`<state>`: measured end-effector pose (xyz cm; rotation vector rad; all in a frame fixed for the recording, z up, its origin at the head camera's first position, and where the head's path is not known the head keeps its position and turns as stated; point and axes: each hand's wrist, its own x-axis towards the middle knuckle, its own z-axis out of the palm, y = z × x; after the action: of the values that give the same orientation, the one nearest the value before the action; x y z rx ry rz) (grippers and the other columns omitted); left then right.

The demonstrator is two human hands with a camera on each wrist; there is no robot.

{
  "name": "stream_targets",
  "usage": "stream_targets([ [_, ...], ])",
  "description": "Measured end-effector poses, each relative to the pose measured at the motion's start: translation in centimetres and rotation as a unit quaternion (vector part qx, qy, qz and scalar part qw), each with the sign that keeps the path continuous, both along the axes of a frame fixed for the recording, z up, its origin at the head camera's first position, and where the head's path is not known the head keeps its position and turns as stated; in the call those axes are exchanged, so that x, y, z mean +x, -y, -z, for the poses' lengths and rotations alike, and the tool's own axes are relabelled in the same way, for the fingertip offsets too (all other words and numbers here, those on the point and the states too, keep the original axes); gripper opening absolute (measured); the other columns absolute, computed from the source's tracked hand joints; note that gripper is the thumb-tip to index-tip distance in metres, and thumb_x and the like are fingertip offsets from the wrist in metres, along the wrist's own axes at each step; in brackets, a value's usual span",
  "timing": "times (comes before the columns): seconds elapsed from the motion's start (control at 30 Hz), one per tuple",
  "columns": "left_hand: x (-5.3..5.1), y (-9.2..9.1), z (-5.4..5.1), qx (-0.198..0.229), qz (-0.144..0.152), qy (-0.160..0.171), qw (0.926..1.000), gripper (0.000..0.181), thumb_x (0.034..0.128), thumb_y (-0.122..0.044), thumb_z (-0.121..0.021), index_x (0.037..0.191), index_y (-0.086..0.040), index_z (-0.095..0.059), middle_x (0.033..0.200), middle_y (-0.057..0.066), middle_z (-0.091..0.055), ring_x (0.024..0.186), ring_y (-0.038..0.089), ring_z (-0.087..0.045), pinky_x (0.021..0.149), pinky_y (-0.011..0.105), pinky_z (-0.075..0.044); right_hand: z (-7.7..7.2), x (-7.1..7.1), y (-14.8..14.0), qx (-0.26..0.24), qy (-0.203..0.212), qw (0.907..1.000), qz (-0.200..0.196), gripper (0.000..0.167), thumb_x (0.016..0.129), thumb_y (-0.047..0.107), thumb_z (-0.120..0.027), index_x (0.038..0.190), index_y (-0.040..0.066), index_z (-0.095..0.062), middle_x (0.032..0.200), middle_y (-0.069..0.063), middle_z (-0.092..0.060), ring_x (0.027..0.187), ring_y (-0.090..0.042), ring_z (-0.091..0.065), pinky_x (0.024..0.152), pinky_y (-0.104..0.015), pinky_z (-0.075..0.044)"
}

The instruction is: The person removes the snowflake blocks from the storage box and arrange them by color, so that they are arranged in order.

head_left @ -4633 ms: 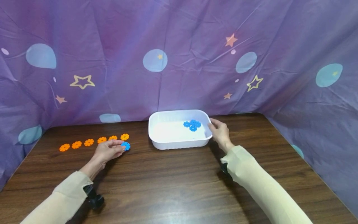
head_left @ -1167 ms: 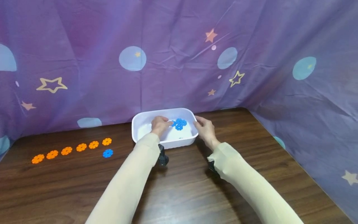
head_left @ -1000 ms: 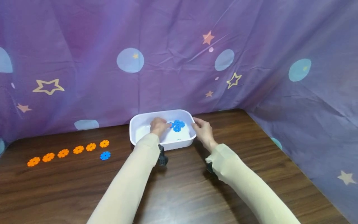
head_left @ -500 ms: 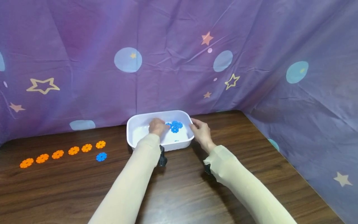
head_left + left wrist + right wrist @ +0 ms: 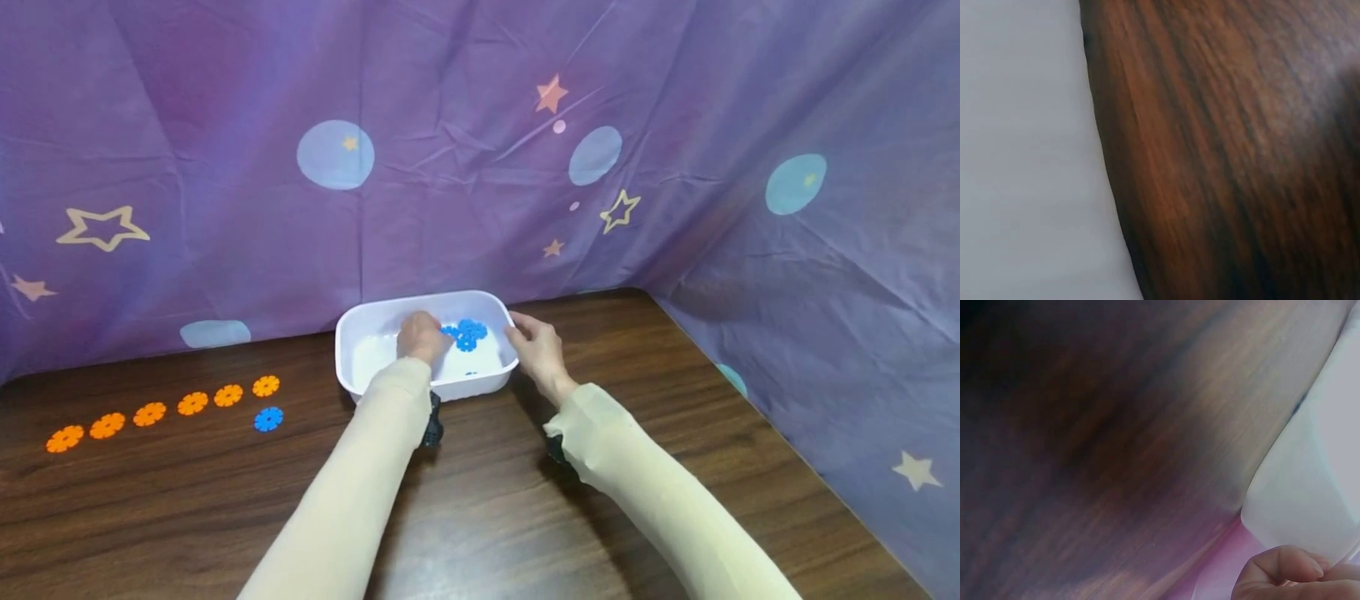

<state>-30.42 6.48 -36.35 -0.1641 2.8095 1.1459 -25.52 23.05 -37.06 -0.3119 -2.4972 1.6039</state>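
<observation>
In the head view a white plastic tray [image 5: 375, 310] stands at the back of the table, holding several blue snowflake-shaped plastic discs [image 5: 467, 342]. My left hand [image 5: 422, 337] reaches down into it, fingertips at the leftmost blue disc [image 5: 449, 331]; whether they pinch it is hidden. My right hand [image 5: 538, 348] grips the tray's right rim, thumb over the edge. In the right wrist view that hand's curled fingers [image 5: 1285, 572] show at the tray's wall [image 5: 1304, 500]. Only the tray's outer wall [image 5: 1029, 150] and the tabletop appear in the left wrist view.
A row of several orange snowflake discs [image 5: 192, 403] lies on the left of the brown wooden table [image 5: 480, 500]. One blue disc [image 5: 268, 418] sits in front of the row's right end. A purple patterned cloth [image 5: 450, 167] hangs behind the table.
My left hand set a blue disc down by the orange row, then went right into the tray, where it stays over the past second. My right hand keeps hold of the rim. The view shifted rightward.
</observation>
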Motion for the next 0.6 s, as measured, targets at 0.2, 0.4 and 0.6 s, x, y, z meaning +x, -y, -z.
stream_targets([
  [0.2, 0.01, -0.06, 0.08, -0.010, 0.003, -0.003, 0.9999, 0.030, 0.0775, -0.012, -0.073, 0.105, -0.004, -0.065, 0.110, 0.015, -0.063, 0.103, 0.033, -0.059, 0.092, 0.040, -0.049, -0.03, 0.08, 0.06, -0.007, 0.005, 1.0000, 0.001, 0.037, 0.093, 0.019, -0.056, 0.129, 0.011, -0.057, 0.109, -0.020, -0.065, 0.043, -0.010, -0.044, 0.038, -0.018, -0.038],
  [0.4, 0.00, 0.02, 0.10, -0.017, 0.013, -0.003, 0.9998, 0.028, 0.0788, -0.011, -0.072, 0.105, -0.003, -0.065, 0.111, 0.015, -0.063, 0.104, 0.032, -0.059, 0.093, 0.039, -0.049, 0.00, 0.06, 0.06, -0.005, 0.003, 1.0000, -0.002, 0.037, 0.094, 0.018, -0.055, 0.131, 0.010, -0.056, 0.109, -0.021, -0.065, 0.043, -0.009, -0.044, 0.039, -0.018, -0.038],
  [0.6, 0.00, -0.10, 0.03, -0.020, 0.015, -0.006, 0.9997, 0.030, 0.0790, -0.009, -0.071, 0.108, -0.003, -0.065, 0.111, 0.014, -0.063, 0.104, 0.031, -0.059, 0.093, 0.038, -0.049, 0.06, -0.06, -0.07, 0.001, 0.001, 1.0000, -0.002, 0.038, 0.094, 0.019, -0.054, 0.131, 0.010, -0.056, 0.108, -0.022, -0.065, 0.040, -0.007, -0.042, 0.038, -0.018, -0.037],
])
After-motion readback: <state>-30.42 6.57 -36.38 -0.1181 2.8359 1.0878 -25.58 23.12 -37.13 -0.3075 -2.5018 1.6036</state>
